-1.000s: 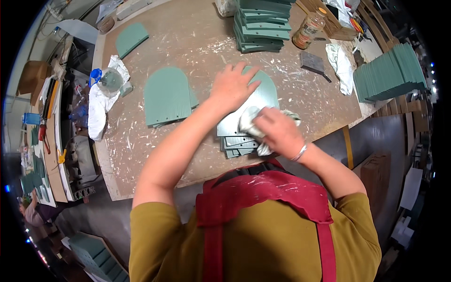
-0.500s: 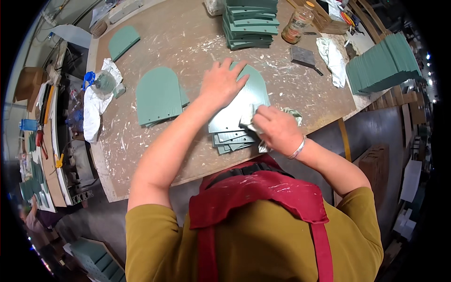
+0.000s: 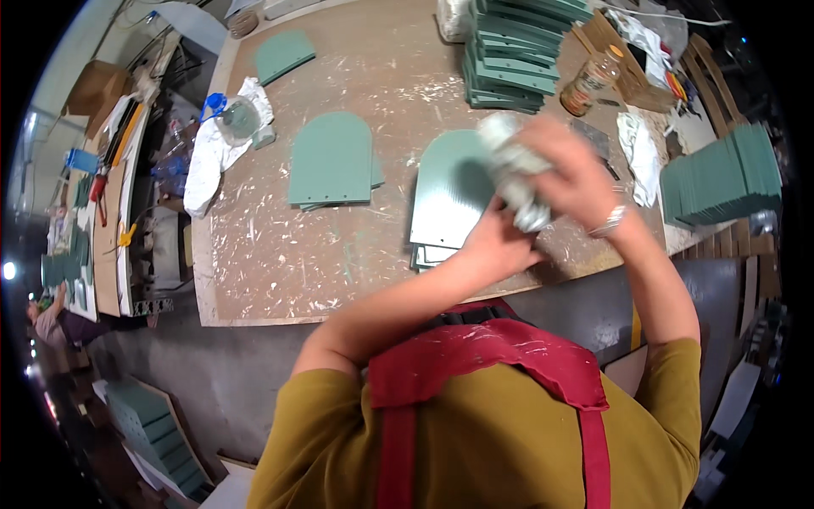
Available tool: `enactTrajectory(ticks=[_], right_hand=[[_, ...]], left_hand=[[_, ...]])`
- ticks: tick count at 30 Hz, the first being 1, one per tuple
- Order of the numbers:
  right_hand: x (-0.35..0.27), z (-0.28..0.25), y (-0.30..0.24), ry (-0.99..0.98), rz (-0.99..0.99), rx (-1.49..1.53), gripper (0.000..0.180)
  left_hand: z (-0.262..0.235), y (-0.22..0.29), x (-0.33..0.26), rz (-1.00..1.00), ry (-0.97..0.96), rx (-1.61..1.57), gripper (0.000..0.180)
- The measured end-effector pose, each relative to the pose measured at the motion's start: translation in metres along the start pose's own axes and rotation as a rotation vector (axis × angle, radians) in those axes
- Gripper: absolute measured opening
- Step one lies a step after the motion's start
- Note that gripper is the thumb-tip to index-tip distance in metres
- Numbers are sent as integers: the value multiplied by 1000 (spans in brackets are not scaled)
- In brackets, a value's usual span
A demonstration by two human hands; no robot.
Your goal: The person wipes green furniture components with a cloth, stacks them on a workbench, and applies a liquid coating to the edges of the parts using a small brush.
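A pale green round-topped panel (image 3: 441, 191) lies on a small stack in front of me, its surface shining under the light. My right hand (image 3: 570, 170), blurred, is closed around a crumpled white-and-green cloth (image 3: 515, 170), raised at the panel's right side. My left hand (image 3: 500, 242) rests at the lower right corner of the stack; its visible fingers are apart, and the cloth partly covers them. Whether it touches the panel's edge cannot be made out. To the left lie more green panels (image 3: 331, 157), slightly fanned, and a single one (image 3: 284, 55) farther back.
A tall stack of green panels (image 3: 513, 59) stands at the back, beside a bottle (image 3: 591, 81). At right are a white rag (image 3: 638, 153) and a long row of panels (image 3: 721, 178). A blue-capped plastic bottle (image 3: 237, 119) lies on a white cloth (image 3: 203, 165) at left.
My left hand has left the panel's top and come down to its lower right. My right hand has lifted the cloth up and away to the right. The view has shifted.
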State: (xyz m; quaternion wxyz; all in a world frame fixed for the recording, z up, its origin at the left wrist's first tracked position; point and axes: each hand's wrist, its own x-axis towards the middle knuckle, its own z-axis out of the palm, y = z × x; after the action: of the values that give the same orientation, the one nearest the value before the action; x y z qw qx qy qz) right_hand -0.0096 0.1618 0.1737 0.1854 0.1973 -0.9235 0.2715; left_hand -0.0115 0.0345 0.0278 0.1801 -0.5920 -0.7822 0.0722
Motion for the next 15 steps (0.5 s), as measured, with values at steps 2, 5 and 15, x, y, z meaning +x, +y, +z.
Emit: enactTrajectory(ticks=[2, 5, 15], right_hand=[[13, 58, -19, -386, -168, 128, 30], [16, 117, 4, -735, -363, 82, 27], [26, 123, 38, -359, -154, 61, 20]], left_hand=[[14, -3, -18, 33, 141, -203, 70], [-26, -12, -14, -11, -9, -419, 62], [-38, -10, 6, -239, -354, -958, 52]])
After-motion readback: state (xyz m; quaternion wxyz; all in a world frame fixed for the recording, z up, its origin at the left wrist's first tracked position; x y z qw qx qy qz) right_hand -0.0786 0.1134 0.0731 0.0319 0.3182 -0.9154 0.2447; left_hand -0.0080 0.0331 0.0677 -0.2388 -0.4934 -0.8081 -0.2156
